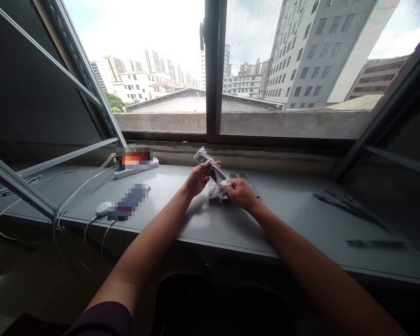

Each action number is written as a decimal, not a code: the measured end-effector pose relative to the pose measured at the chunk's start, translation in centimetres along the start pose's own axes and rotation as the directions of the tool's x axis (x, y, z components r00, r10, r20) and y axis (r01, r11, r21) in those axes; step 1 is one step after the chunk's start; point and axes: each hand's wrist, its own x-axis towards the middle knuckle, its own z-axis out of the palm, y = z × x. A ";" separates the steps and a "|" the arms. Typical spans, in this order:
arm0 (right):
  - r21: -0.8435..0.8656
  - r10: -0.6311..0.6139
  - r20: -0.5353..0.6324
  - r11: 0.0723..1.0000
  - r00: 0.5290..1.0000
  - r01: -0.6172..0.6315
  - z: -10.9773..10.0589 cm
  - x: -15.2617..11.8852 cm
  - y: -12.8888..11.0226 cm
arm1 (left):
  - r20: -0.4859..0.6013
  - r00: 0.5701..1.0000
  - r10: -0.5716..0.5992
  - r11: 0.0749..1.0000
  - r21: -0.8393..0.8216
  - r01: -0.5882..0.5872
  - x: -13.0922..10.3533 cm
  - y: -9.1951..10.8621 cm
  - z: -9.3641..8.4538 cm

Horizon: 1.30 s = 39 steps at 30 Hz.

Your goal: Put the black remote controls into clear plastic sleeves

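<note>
Both hands hold a clear plastic bag (221, 187) above the grey shelf-like worktop, near the window. Inside its upper part is a dark, flat, narrow item (213, 173) whose kind I cannot make out. My left hand (198, 179) grips the bag's upper part from the left, fingers closed round it. My right hand (243, 193) pinches the crumpled lower part of the bag from the right. Behind and below my right hand lies a dark flat rectangular thing (249, 181), partly hidden by the hand and the bag.
To the left lie a blurred-out phone-like item (131, 203), a round white charger (103, 208) and a white power strip (137, 168) with cables. Several dark pen-like things (350, 205) lie at right. Metal frame bars (87, 88) slant along the left; the window (213, 70) stands behind the worktop (294, 224).
</note>
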 end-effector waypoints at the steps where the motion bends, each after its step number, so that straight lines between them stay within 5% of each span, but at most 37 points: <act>1: 0.001 0.006 -0.015 1.000 1.000 -0.006 0.0 0.0 -0.1 | -0.002 1.000 0.008 1.000 -0.004 -0.008 -0.1 0.1 0.1; 14: -0.015 0.059 -0.145 0.998 0.988 -0.062 -0.1 -0.1 0.0 | -0.025 0.998 -0.053 0.998 -0.040 0.052 0.1 0.1 0.3; 21: 0.030 0.072 -0.125 0.997 0.990 -0.069 -0.4 0.1 -0.3 | -0.210 0.978 0.014 0.992 -0.120 -0.040 0.8 0.3 -0.1; 26: 0.064 0.020 -0.025 0.998 0.999 -0.018 -0.7 0.1 -1.0 | -0.387 0.921 0.044 0.965 -0.223 -0.140 1.0 0.8 -0.8; 31: 0.296 0.073 -0.062 0.954 0.995 -0.051 -0.5 0.5 -0.3 | -0.488 0.872 0.043 0.937 -0.284 -0.205 1.0 1.1 -1.5; 35: 0.529 0.147 -0.158 0.847 0.976 -0.042 -0.5 1.3 0.4 | -0.393 0.918 0.052 0.953 -0.255 -0.164 0.7 1.2 -1.1; 39: 0.665 0.320 0.100 0.683 0.942 -0.302 -0.5 1.4 0.4 | -0.166 0.986 0.031 0.988 -0.142 -0.055 -0.1 0.9 0.1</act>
